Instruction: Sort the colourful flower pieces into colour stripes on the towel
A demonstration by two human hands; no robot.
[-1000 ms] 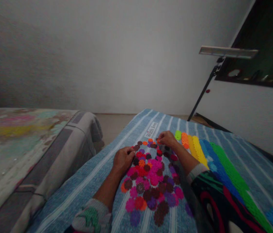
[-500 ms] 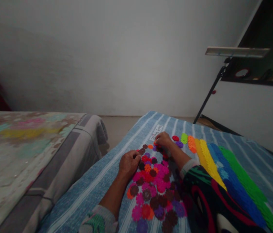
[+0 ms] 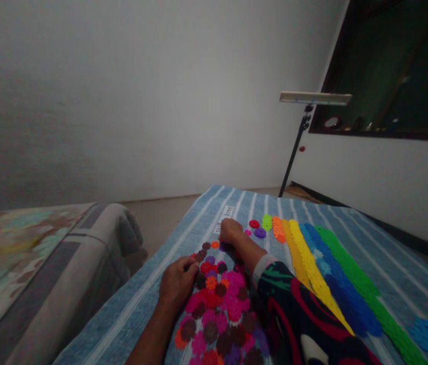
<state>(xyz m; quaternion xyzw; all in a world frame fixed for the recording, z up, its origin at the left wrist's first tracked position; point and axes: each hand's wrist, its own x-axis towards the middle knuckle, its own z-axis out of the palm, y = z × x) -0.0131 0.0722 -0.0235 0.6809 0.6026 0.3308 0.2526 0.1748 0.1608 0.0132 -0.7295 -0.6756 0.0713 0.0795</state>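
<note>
Right grip (image 3: 231, 231) curls over thin multicoloured plastic flower discs (image 3: 234, 286); can't tell if it's pinching.
Left grip (image 3: 178, 284) lies loosely spread at the pile's edge; I judge them light, stiff, best taken by the rim.

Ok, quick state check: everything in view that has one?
left hand, resting at the near side of the pile, fingers curled
right hand, curled at the pile's far end, cannot tell if holding a disc
mixed disc pile, loose, colours mixed
yellow disc band, single colour, laid in a strip
green disc band, single colour, laid in a strip
red disc, lying apart from the pile
blue striped cloth, spread flat under the discs
</note>
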